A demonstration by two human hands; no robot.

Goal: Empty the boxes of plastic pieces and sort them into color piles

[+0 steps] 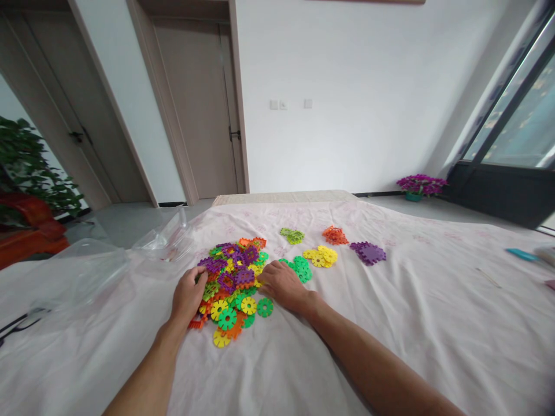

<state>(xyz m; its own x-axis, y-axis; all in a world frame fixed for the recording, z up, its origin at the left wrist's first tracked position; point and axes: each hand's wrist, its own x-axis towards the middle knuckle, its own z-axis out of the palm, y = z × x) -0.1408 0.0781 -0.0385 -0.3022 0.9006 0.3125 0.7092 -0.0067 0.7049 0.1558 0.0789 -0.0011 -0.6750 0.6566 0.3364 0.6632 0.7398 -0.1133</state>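
A mixed heap of plastic interlocking pieces [236, 280] in purple, yellow, green and orange lies on the cloth between my two hands. My left hand [187, 293] rests at the heap's left edge. Its thumb and fingers are curled together there, and what they grip, if anything, is too small to make out. On the opposite side my right hand [284, 284] reaches into the heap with bent fingers held close, their tips partly hidden among the pieces. Just beyond it lies a small pile of green discs [302, 269], partly covered by that hand.
Sorted by colour, a yellow pile [321, 256], a light green pile [292, 235], an orange pile [335, 235] and a purple pile [368, 253] lie farther back. Clear plastic containers [167, 237] stand left. A blue object [521, 254] lies far right on the pale cloth [411, 323].
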